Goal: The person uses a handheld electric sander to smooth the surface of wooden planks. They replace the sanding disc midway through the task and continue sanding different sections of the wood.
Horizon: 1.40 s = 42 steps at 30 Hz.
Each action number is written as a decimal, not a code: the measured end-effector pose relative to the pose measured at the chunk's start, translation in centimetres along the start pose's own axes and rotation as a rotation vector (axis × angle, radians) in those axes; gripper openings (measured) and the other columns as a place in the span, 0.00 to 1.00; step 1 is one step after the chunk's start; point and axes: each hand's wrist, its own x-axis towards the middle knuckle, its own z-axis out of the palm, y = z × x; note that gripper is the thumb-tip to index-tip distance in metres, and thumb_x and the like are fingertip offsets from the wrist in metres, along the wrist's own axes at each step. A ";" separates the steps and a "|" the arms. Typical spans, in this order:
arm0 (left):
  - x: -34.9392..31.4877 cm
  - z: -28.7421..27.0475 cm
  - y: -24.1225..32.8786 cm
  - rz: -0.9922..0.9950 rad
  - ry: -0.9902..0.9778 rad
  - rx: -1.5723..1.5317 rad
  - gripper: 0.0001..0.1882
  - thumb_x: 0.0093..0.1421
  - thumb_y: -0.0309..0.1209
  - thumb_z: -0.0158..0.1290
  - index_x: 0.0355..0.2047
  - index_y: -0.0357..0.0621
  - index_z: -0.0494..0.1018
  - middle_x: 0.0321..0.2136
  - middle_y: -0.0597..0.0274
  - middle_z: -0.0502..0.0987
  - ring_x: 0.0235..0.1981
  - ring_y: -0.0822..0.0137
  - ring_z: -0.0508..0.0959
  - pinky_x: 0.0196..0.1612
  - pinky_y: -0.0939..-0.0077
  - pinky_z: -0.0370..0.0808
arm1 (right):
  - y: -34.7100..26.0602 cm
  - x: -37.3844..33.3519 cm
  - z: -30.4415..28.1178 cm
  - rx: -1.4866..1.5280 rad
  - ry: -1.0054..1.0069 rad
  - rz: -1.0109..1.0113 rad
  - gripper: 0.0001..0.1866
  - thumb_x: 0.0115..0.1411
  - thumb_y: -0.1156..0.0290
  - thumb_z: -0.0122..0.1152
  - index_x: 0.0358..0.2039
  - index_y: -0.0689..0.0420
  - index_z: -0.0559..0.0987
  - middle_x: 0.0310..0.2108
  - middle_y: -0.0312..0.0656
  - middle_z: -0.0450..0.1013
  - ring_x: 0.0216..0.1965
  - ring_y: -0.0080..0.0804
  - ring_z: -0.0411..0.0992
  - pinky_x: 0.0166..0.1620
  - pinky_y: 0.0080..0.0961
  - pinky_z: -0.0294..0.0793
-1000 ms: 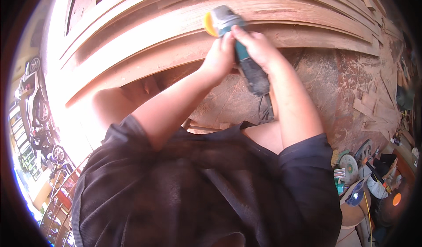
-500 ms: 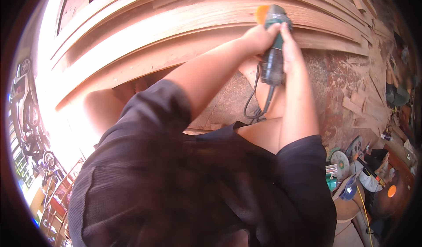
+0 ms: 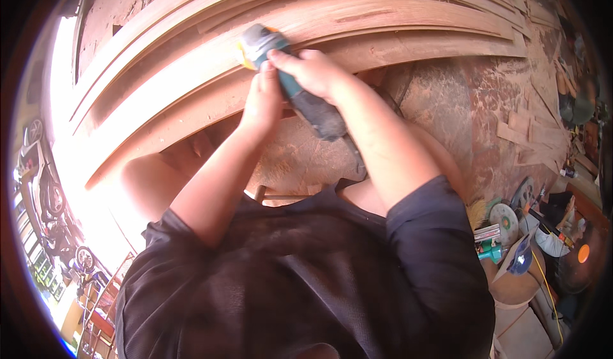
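A dark green and black angle grinder (image 3: 319, 118) with a grey head and a yellow-orange disc lies slantwise over the long pale wooden board (image 3: 396, 17). My left hand (image 3: 262, 102) is closed on the near side of the grinder, close to its head. From the right, my right hand (image 3: 308, 72) wraps round the body just behind the head. The disc is mostly hidden under the head, at the board's face; whether it touches the wood I cannot tell. A dark cord trails from the grinder's rear end toward my lap.
Several more long boards (image 3: 440, 47) lie side by side beneath and beyond the grinder. Wood offcuts (image 3: 533, 132) are scattered on the dusty floor at right. Nearer, grinding discs (image 3: 504, 224) and other tools are heaped. Motorbikes (image 3: 48, 180) stand far left in bright light.
Both hands have carried the grinder leftward along the board, from right of the middle to left of it. The grinder has turned, its head now pointing up and left.
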 end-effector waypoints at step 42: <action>6.9 14.3 6.0 -0.046 -0.358 0.186 0.45 0.72 0.62 0.42 0.53 0.19 0.74 0.44 0.31 0.82 0.43 0.42 0.86 0.40 0.48 0.86 | 1.9 -3.7 -14.4 0.462 0.377 0.112 0.37 0.69 0.35 0.56 0.57 0.58 0.79 0.45 0.47 0.82 0.44 0.37 0.82 0.47 0.35 0.83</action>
